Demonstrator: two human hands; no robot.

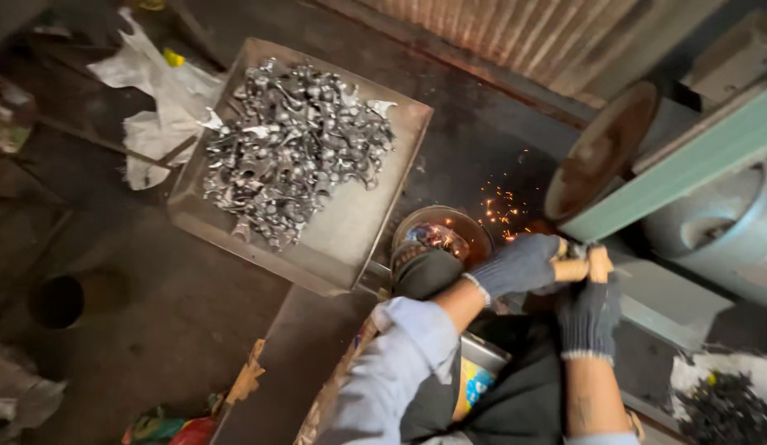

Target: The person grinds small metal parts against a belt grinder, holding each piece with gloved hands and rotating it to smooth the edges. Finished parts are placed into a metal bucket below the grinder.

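Our gloved right hand [589, 317] and left hand [519, 265] both clench a tan handle [583, 268], lying crosswise, tip toward the grinding wheel [602, 152].

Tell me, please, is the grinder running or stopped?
Running: sparks fly below the wheel where both gloved hands press a piece.

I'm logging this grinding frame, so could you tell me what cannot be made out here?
- Head view: the piece pressed to the grinding wheel is hidden by the left hand and right hand.
- Single castings on the metal tray are too small.
- The dark heap is cut off by the edge.
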